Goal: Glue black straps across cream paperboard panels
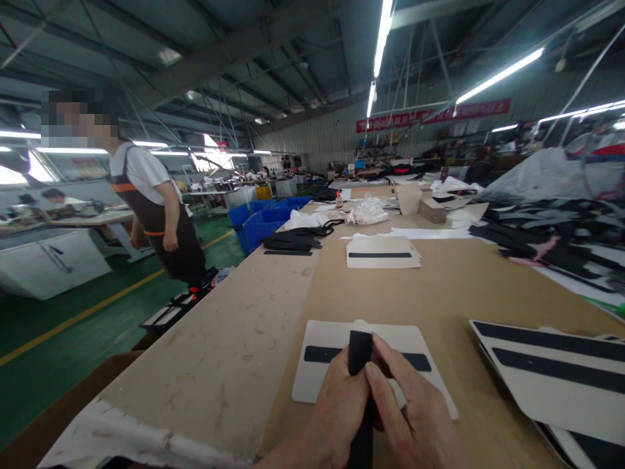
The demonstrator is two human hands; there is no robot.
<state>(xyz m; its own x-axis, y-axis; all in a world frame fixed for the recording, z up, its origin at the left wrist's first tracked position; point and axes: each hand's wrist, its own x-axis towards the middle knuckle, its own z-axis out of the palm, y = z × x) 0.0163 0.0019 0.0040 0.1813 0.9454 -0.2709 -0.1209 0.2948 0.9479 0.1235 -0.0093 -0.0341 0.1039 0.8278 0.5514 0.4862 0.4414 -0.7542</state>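
Note:
Both my hands meet at the bottom middle of the head view. My left hand (336,410) and my right hand (415,417) are closed together around a black strip (360,352) that stands up between the thumbs. Its top end sticks out above my fingers. Under the hands lies a pale flat template (322,345) with a black band across it, resting on the brown cardboard-covered table (273,306).
A second pale template (383,253) lies further up the table. White panels with black stripes (551,371) sit at the right. Black fabric piles (537,234) lie at the far right, blue bins (263,221) at the left edge. A person in an apron (156,208) stands on the green floor.

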